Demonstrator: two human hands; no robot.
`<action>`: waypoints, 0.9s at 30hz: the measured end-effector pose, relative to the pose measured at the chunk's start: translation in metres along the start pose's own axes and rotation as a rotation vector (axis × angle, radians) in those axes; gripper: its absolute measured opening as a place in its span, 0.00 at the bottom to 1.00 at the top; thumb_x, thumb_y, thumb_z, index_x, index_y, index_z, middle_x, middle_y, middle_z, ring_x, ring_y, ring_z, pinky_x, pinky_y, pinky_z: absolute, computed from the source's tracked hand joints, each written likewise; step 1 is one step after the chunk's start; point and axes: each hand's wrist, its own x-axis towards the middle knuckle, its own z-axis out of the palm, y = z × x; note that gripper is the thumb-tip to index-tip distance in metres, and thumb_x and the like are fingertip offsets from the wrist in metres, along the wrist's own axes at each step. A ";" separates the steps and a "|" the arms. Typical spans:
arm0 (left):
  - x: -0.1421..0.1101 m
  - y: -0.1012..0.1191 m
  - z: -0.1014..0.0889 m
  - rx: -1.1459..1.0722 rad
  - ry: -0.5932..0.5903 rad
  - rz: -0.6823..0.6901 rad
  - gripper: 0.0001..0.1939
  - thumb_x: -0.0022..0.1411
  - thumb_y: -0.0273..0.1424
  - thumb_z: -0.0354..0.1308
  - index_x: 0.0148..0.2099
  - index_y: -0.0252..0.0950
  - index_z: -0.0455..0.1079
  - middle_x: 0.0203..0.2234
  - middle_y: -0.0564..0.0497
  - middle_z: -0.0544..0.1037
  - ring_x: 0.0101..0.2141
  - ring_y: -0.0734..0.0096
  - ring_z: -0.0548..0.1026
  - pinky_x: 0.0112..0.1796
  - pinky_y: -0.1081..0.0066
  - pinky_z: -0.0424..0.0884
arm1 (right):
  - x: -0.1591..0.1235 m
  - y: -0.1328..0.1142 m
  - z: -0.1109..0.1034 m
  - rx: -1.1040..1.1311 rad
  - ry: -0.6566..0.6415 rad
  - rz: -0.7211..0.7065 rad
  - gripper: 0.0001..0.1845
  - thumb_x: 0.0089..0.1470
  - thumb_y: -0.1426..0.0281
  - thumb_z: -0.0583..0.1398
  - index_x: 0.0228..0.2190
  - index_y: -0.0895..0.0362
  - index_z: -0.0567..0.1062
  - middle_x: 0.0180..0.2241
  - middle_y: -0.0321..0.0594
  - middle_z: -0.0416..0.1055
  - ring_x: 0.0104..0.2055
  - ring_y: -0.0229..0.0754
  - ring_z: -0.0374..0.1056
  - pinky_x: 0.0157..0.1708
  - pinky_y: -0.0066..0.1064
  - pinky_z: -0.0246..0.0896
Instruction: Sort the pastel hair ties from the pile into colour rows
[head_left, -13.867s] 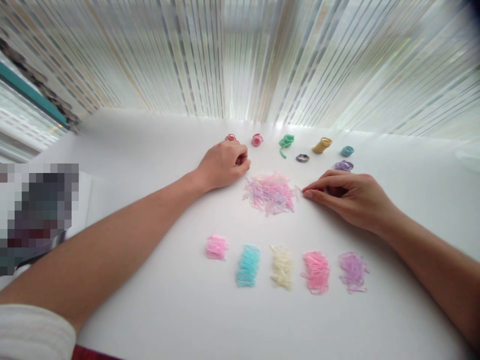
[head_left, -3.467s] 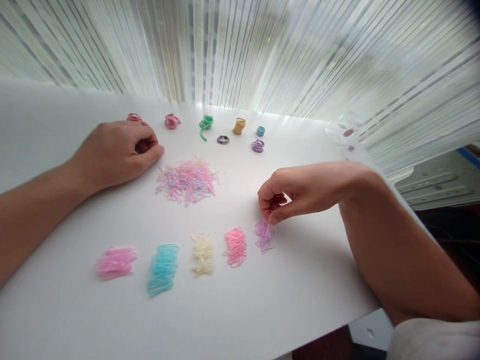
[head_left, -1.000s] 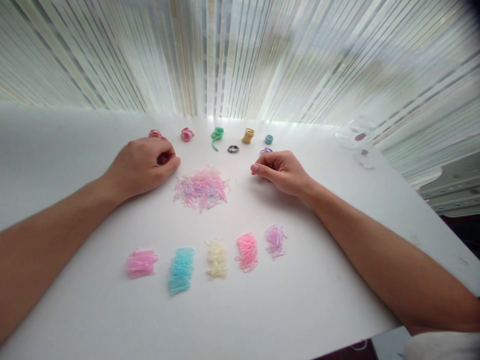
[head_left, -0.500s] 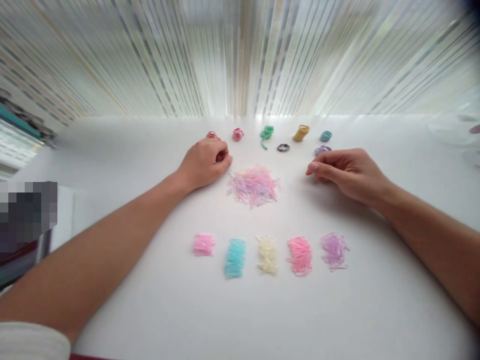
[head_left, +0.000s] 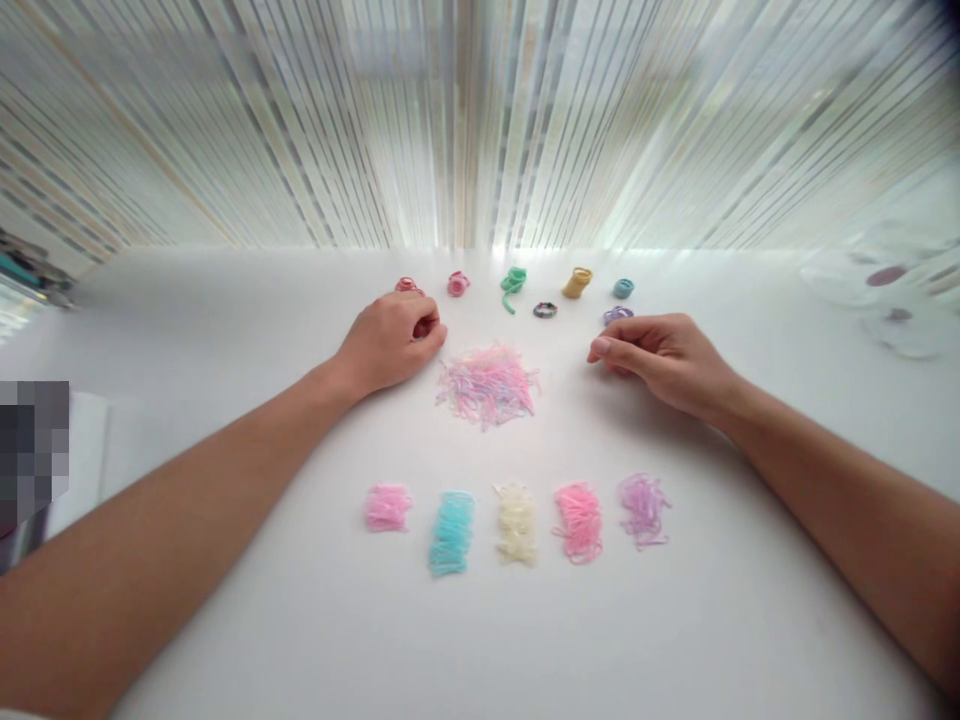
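My left hand (head_left: 394, 340) rests on the white table (head_left: 300, 610) in a loose fist, just left of a mixed pile of small pastel elastic bands (head_left: 491, 385); I see nothing in it. On the pile's other side, my right hand (head_left: 660, 360) has thumb and forefinger pinched; anything between their tips is too small or hidden to make out. Beyond it lies a purple coil (head_left: 619, 316), partly covered by the fingers. A red coil (head_left: 406, 286) shows behind my left hand. Nearer me lie sorted bands: pink (head_left: 388, 508), blue (head_left: 452, 532), cream (head_left: 516, 525), darker pink (head_left: 579, 522) and lilac (head_left: 643, 510).
Along the back stand a pink roll (head_left: 458, 284), a green coil (head_left: 514, 282), a mustard roll (head_left: 577, 283) and a blue roll (head_left: 623, 288). A multicoloured ring (head_left: 545, 310) lies before them. Clear round items (head_left: 904, 330) are at far right, a striped curtain (head_left: 472, 120) behind.
The view has shifted, so the table's contents appear lower and further left. Both hands keep their pose and place beside the pile; no band has visibly moved.
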 end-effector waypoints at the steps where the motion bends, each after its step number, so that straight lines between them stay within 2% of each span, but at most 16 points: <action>1: 0.000 0.000 0.000 0.000 -0.002 0.001 0.10 0.66 0.35 0.55 0.32 0.39 0.66 0.29 0.48 0.76 0.33 0.61 0.73 0.39 0.61 0.65 | 0.000 0.000 0.000 0.003 -0.004 -0.004 0.28 0.57 0.42 0.73 0.26 0.55 0.84 0.23 0.39 0.71 0.24 0.39 0.59 0.24 0.35 0.49; 12: 0.000 -0.004 0.000 0.006 0.007 0.024 0.11 0.66 0.35 0.56 0.31 0.40 0.65 0.28 0.49 0.75 0.32 0.62 0.72 0.38 0.62 0.65 | 0.001 0.001 0.003 0.018 -0.006 -0.016 0.27 0.59 0.44 0.72 0.26 0.56 0.84 0.22 0.36 0.68 0.24 0.37 0.57 0.24 0.33 0.48; 18: 0.000 -0.006 0.000 -0.001 0.013 0.035 0.10 0.67 0.36 0.56 0.31 0.40 0.66 0.28 0.49 0.76 0.33 0.61 0.73 0.38 0.62 0.65 | -0.001 -0.002 0.006 -0.042 -0.028 -0.047 0.21 0.60 0.53 0.71 0.27 0.56 0.82 0.21 0.33 0.66 0.23 0.35 0.55 0.23 0.32 0.46; 23: 0.000 -0.006 0.001 0.004 0.015 0.044 0.11 0.67 0.37 0.55 0.31 0.40 0.65 0.28 0.49 0.75 0.33 0.61 0.72 0.38 0.62 0.66 | -0.008 -0.010 0.018 -0.181 0.016 -0.232 0.09 0.63 0.63 0.68 0.39 0.56 0.84 0.26 0.34 0.72 0.25 0.37 0.60 0.26 0.33 0.56; 27: 0.001 -0.007 0.001 0.021 0.021 0.051 0.11 0.67 0.36 0.56 0.31 0.40 0.66 0.28 0.48 0.76 0.32 0.62 0.73 0.37 0.62 0.66 | -0.014 -0.020 0.027 -0.304 -0.085 -0.417 0.10 0.65 0.71 0.64 0.46 0.55 0.84 0.35 0.40 0.76 0.28 0.38 0.66 0.30 0.33 0.63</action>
